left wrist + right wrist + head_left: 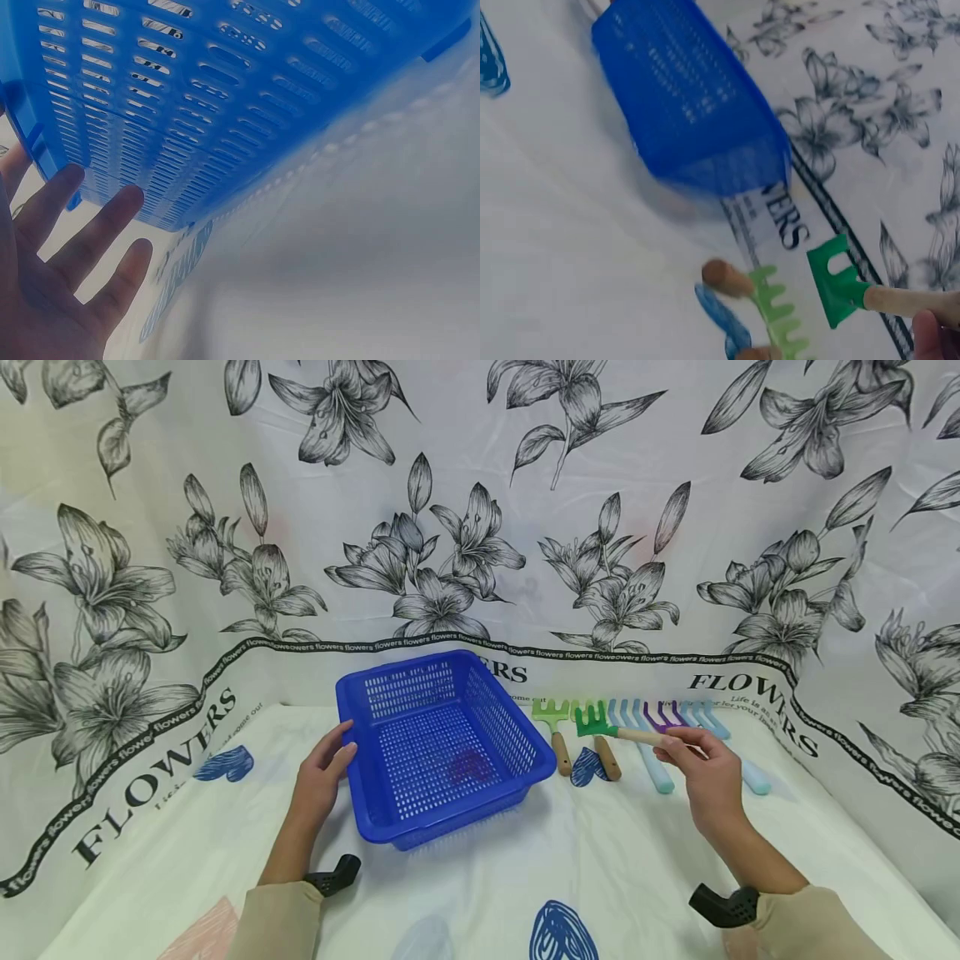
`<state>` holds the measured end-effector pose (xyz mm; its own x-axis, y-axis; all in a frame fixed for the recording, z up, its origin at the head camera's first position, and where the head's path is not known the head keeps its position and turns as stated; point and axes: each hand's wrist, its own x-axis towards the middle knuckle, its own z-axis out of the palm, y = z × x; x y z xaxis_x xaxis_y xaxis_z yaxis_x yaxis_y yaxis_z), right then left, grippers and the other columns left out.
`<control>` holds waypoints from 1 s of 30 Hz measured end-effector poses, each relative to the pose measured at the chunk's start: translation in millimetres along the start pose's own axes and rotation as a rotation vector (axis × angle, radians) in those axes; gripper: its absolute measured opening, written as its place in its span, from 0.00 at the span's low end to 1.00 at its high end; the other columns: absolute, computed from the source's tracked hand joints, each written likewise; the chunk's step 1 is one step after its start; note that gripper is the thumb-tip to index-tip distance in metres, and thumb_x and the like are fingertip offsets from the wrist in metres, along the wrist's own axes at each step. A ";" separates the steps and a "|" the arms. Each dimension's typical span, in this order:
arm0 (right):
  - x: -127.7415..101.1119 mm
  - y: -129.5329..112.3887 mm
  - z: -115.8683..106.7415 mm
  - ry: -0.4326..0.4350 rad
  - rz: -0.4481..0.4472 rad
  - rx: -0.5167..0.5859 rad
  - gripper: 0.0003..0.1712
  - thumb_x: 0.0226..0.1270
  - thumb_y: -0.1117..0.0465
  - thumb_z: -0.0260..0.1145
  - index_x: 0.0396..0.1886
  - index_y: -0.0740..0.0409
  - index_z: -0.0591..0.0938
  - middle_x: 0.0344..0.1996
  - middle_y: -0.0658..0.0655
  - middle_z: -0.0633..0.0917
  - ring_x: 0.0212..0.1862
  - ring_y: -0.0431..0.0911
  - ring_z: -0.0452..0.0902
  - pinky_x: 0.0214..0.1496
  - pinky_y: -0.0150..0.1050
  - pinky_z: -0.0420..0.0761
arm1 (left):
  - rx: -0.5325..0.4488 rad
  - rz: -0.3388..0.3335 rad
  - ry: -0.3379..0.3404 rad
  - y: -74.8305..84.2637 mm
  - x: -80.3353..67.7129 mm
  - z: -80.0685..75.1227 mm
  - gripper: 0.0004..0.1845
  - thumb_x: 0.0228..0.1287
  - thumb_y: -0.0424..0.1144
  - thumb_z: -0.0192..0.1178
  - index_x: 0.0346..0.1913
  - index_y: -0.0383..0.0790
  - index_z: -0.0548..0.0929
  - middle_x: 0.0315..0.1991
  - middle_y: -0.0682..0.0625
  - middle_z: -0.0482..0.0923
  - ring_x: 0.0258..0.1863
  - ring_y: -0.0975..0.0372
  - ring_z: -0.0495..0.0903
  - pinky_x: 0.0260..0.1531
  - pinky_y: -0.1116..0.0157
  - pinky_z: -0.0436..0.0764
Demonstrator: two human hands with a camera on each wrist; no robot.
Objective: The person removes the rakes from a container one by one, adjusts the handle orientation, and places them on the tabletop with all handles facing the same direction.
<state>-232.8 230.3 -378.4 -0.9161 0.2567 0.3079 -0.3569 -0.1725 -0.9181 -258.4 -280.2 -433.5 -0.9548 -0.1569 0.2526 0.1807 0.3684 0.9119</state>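
A blue plastic basket with slotted walls stands tilted in the middle left of the head view. My left hand holds its left rim between thumb and forefinger. The other fingers spread out beside the slotted wall in the left wrist view. My right hand pinches a small green hand rake by its pale wooden handle, raised over the row of other rakes. Its tines point left, toward the basket. In the right wrist view the green rake head shows apart from the basket.
Along the back right lie a light green rake with a wooden handle, a light blue rake, a purple rake and another light blue rake. A flower-printed cloth hangs behind. Printed white cloth covers the table.
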 end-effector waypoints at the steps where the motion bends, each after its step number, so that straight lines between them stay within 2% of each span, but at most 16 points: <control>1: 1.5 0.7 -5.2 0.015 0.009 -0.012 0.05 0.64 0.68 0.68 0.39 0.63 0.84 0.40 0.56 0.80 0.33 0.40 0.85 0.43 0.32 0.82 | 0.001 0.001 0.001 0.2 0.1 0.3 0.33 0.72 0.58 0.50 0.75 0.52 0.61 0.73 0.42 0.59 0.70 0.46 0.61 0.60 0.43 0.68; 7: 10.8 1.8 -34.2 0.116 0.093 -0.014 0.09 0.62 0.67 0.70 0.42 0.63 0.83 0.35 0.52 0.83 0.33 0.41 0.86 0.39 0.31 0.83 | 0.007 0.006 0.001 0.5 -0.1 0.9 0.33 0.72 0.58 0.49 0.75 0.51 0.61 0.73 0.42 0.59 0.70 0.45 0.61 0.60 0.42 0.68; 11: 17.1 2.7 -48.2 0.205 0.094 -0.029 0.07 0.63 0.67 0.69 0.41 0.63 0.83 0.36 0.52 0.81 0.31 0.40 0.85 0.37 0.30 0.82 | 0.010 0.010 0.003 -0.5 0.2 0.4 0.33 0.72 0.58 0.49 0.75 0.51 0.61 0.73 0.41 0.59 0.70 0.45 0.61 0.59 0.42 0.68; 14: 23.1 3.2 -56.5 0.292 0.072 -0.114 0.04 0.65 0.67 0.67 0.38 0.60 0.83 0.37 0.51 0.80 0.28 0.37 0.84 0.35 0.26 0.81 | 0.010 0.010 0.008 -0.6 0.2 -0.3 0.33 0.72 0.59 0.49 0.75 0.51 0.61 0.72 0.41 0.60 0.69 0.45 0.62 0.59 0.42 0.69; 19: 32.5 1.8 -71.7 0.395 0.079 -0.227 0.05 0.65 0.66 0.66 0.40 0.60 0.83 0.36 0.49 0.79 0.27 0.34 0.82 0.34 0.22 0.79 | 0.011 0.010 0.006 0.3 -0.4 -0.5 0.33 0.72 0.58 0.49 0.75 0.51 0.61 0.72 0.41 0.60 0.69 0.45 0.62 0.59 0.42 0.70; 26: 41.1 0.1 -96.7 0.470 0.103 -0.380 0.05 0.68 0.63 0.65 0.41 0.51 0.82 0.37 0.43 0.77 0.27 0.30 0.80 0.31 0.19 0.77 | 0.011 0.010 0.007 0.6 -0.5 -0.2 0.33 0.72 0.58 0.49 0.75 0.51 0.61 0.72 0.41 0.59 0.69 0.45 0.61 0.59 0.42 0.69; 30: 43.6 1.2 -109.4 0.513 0.125 -0.410 0.06 0.68 0.63 0.64 0.42 0.50 0.83 0.36 0.42 0.77 0.27 0.30 0.79 0.31 0.19 0.77 | 0.014 0.010 0.002 -0.4 -0.1 0.4 0.32 0.73 0.58 0.49 0.75 0.51 0.61 0.73 0.41 0.59 0.70 0.45 0.61 0.59 0.42 0.69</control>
<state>-253.2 345.3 -393.4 -0.7070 0.6956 0.1278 -0.0625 0.1186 -0.9910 -258.5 -280.0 -434.0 -0.9524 -0.1553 0.2624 0.1868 0.3831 0.9046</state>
